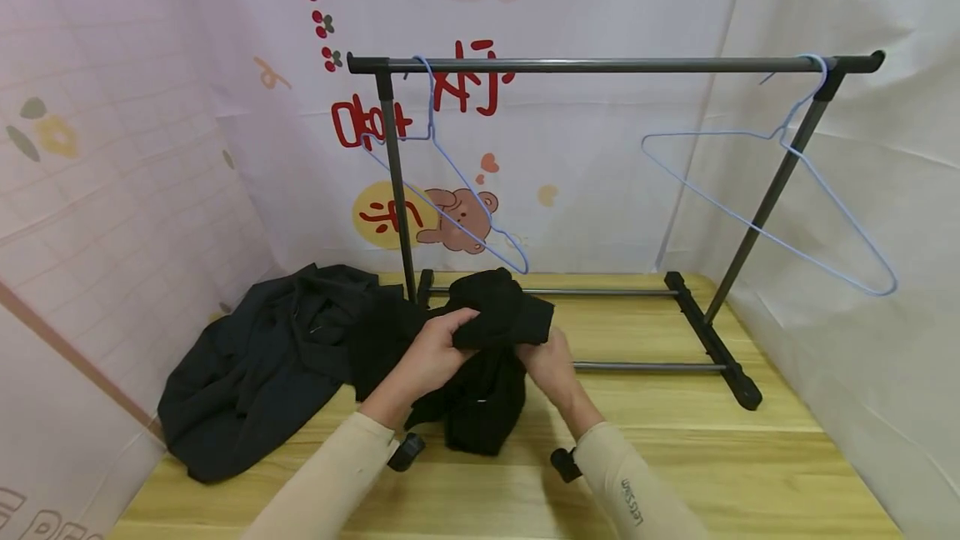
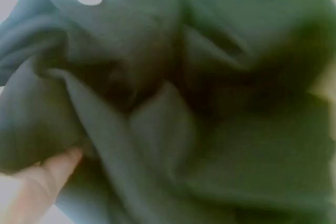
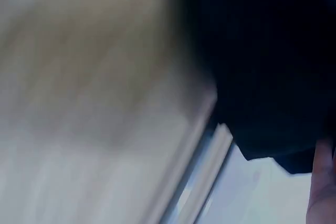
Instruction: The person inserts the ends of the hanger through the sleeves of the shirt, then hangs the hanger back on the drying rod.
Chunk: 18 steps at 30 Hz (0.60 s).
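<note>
A bunched black garment is held up in front of the rack, its lower folds hanging close over the table. The left hand grips it from the left, thumb on top of the cloth. From the right, the right hand holds the edge from underneath, its fingers mostly hidden by the fabric. In the left wrist view the dark cloth fills most of the picture, with a thumb pressed against a fold. The right wrist view has finger against the cloth's lower edge.
A dark garment heap lies to the left and meets the held cloth in view. Behind stands a dark metal rack with two blue wire hangers, the left hanger and the right hanger. The wooden table lies below.
</note>
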Each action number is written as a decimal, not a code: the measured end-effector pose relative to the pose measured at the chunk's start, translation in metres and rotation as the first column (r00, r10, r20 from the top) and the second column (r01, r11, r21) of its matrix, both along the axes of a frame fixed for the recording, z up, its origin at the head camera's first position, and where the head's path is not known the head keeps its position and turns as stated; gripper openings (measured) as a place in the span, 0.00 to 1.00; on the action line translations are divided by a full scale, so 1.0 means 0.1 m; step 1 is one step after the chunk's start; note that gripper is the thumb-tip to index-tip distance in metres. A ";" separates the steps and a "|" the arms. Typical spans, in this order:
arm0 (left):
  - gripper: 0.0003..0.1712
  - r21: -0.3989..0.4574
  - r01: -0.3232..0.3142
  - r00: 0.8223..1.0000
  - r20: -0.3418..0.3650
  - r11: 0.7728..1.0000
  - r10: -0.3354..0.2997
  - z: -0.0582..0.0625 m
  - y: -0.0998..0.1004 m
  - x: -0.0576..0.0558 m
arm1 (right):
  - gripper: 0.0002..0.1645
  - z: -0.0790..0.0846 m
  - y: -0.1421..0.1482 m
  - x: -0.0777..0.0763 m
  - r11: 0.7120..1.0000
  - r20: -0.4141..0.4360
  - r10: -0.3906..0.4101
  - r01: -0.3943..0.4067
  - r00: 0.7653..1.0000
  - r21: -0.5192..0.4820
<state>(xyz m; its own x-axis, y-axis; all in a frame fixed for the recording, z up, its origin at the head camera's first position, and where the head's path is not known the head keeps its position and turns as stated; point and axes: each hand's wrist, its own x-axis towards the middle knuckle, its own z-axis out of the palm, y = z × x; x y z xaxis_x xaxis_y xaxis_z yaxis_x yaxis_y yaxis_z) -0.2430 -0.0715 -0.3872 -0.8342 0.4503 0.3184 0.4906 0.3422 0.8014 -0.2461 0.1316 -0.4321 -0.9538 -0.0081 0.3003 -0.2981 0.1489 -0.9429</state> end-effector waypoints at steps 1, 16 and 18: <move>0.17 0.006 0.001 1.000 0.013 1.000 -0.001 -0.02 0.05 -0.01 | 0.06 0.00 0.11 -0.05 0.998 -0.005 -0.060 0.060 0.998 0.010; 0.20 0.049 -0.082 0.915 0.400 0.995 0.055 -0.58 0.37 -0.10 | 0.16 0.30 0.93 -0.24 0.788 0.012 -0.193 0.148 0.981 0.597; 0.16 -0.016 -0.151 0.915 0.377 0.988 0.146 -0.66 0.21 -0.16 | 0.18 0.15 0.93 -0.25 0.741 0.074 -0.139 0.054 0.988 0.670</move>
